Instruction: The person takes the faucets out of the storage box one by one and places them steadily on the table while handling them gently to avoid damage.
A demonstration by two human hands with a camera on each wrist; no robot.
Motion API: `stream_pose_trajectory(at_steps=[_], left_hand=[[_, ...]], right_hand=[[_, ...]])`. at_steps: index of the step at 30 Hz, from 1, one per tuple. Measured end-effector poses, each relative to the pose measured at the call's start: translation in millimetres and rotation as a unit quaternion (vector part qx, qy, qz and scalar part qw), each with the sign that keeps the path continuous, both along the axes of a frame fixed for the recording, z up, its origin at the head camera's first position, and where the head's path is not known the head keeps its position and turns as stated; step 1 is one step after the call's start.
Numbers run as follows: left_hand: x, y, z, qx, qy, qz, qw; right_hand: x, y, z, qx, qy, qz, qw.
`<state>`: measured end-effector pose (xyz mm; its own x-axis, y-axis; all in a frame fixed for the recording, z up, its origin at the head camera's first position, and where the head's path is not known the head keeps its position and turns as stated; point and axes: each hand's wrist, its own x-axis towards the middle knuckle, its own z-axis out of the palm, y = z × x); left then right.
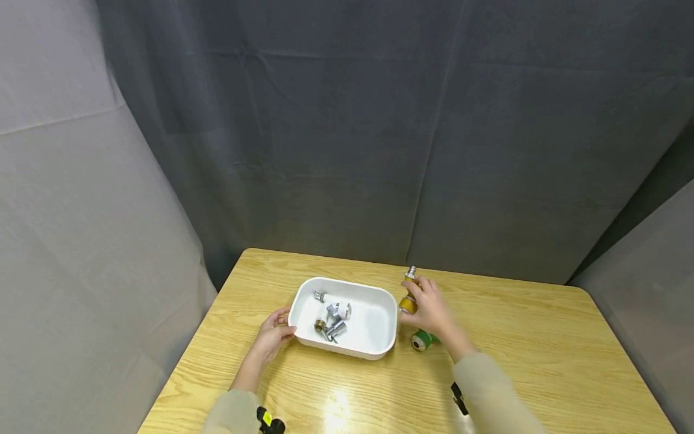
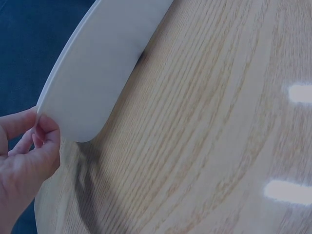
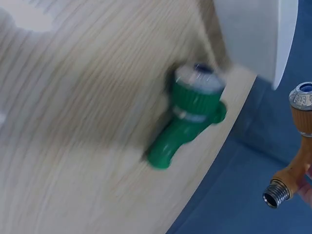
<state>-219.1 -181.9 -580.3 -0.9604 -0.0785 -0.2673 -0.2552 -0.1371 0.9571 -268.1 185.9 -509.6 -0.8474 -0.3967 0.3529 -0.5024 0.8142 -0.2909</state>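
Note:
A white plastic tray stands on the table, with several metal and white fittings inside, mostly toward its left. My left hand pinches the tray's left rim between thumb and fingers, as the left wrist view shows closely. Just beyond the tray's right end, my right hand holds an orange-yellow angled fitting with a ribbed collar and a silver threaded end. Below that hand lies a similar green angled fitting on the table, partly covered by the right hand and forearm in the head view.
The light wood-grain table has rounded corners, and its far edge lies close behind the tray. A dark grey curtain hangs behind it. Paler cloth hangs along the left side.

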Motion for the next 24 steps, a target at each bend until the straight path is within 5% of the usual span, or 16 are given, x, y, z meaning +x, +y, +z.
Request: stream_pose_trajectory(at_steps=[24], left_hand=[[1.9, -2.2, 2.4, 0.001, 0.002, -0.003, 1.0000]], right_hand=[[20.3, 93.6, -37.4, -0.023, -0.060, -0.108, 0.9921]])
